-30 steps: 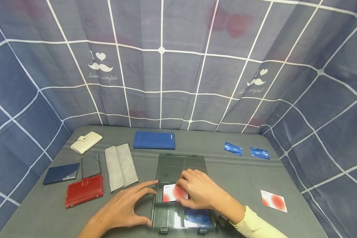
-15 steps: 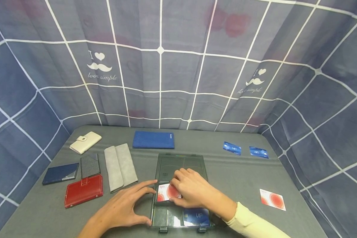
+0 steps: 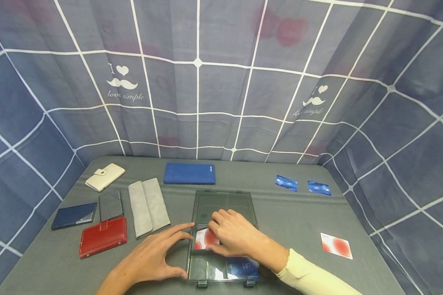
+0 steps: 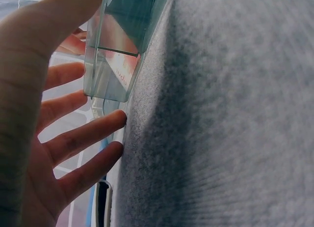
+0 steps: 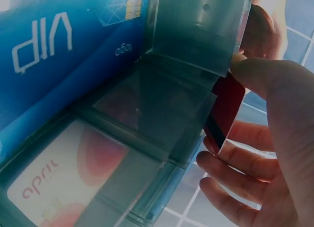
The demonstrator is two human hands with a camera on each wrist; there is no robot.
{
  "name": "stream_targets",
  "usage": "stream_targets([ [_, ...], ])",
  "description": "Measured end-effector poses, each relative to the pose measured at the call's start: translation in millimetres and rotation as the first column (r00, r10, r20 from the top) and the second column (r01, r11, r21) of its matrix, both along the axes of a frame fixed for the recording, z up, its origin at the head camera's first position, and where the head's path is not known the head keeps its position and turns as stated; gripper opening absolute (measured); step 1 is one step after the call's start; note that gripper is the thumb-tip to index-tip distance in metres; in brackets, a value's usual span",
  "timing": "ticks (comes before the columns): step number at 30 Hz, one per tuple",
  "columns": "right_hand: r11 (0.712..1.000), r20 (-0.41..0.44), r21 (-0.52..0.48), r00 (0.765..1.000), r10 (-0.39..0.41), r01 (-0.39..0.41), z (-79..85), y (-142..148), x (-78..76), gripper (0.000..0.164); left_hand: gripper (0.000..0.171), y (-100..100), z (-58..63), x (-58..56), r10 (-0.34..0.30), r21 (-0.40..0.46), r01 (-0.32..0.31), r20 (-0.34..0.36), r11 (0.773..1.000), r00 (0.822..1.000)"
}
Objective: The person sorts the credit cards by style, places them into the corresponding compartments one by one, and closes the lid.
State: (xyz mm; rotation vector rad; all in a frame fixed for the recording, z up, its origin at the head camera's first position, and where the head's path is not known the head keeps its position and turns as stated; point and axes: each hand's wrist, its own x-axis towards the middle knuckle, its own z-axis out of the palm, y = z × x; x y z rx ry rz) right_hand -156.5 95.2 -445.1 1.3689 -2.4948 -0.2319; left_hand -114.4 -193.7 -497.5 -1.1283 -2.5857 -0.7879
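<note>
A translucent grey plastic compartment box lies with its lid open at the front middle of the table. My right hand pinches a white card with red circles over the box's left middle compartment. In the right wrist view that card's dark-striped back shows between thumb and fingers. Another white-and-red card lies inside the box, seen through the plastic. A blue VIP card sits in the front right compartment. My left hand spreads its thumb and fingers along the box's left side.
Left of the box are a light grey folding wallet, a red wallet, a dark grey card holder, a navy one and a cream wallet. Behind is a blue wallet. Several cards, including a white-and-red one, lie right.
My right hand has shifted left with the white-and-red card, toward the box's left wall. The left hand has stayed by the box.
</note>
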Motion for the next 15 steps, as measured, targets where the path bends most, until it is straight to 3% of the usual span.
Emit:
stream_targets([
  [15,1.000,0.048,-0.028,0.999,0.012,-0.011,-3.2,7.6,-1.9,0.046,0.076,0.7,-1.4,-0.1,0.012,-0.012,-0.012,0.025,1.000,1.000],
])
